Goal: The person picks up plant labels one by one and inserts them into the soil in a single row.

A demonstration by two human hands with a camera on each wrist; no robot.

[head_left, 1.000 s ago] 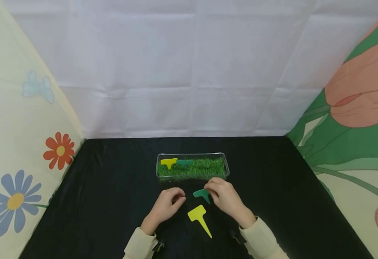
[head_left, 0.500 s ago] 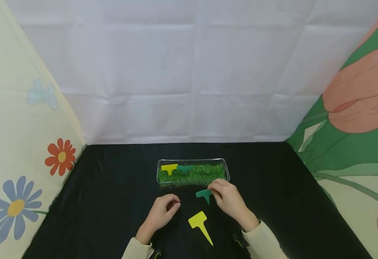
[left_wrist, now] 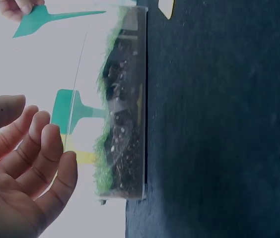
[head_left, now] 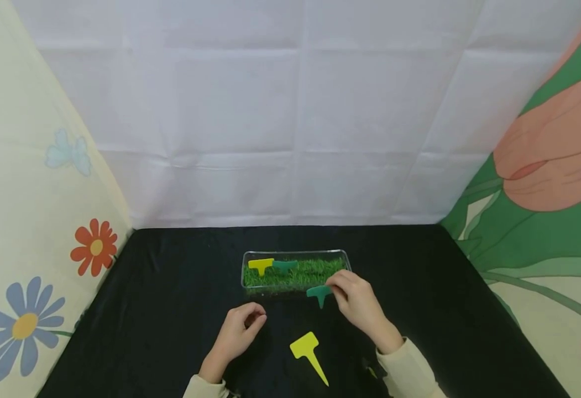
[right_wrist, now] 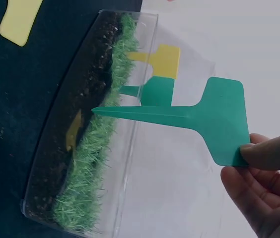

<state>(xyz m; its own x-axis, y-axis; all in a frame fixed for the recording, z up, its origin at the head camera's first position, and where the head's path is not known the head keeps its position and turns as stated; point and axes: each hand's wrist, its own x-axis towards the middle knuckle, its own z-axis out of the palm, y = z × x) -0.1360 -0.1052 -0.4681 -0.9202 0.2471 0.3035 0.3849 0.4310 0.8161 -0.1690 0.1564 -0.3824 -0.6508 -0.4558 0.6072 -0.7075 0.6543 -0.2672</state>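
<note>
My right hand pinches a green T-shaped plant label by one corner of its head, between thumb and fingers. The label's pointed stem hangs down close in front of the clear planter box. Grass grows from dark soil inside the box. A yellow plant label and another green label stand side by side in the grass at the left end. My left hand holds nothing, its fingers loosely curled, in front of the box's left end. A loose yellow label lies on the table between the hands.
Black cloth covers the table. Behind it hangs a white cloth backdrop, with flower-patterned panels on the left and a tulip-patterned panel on the right.
My right hand has raised the green label and carried it slightly right, closer to the box. My left hand has drawn back to the left. The head view has tilted up a little.
</note>
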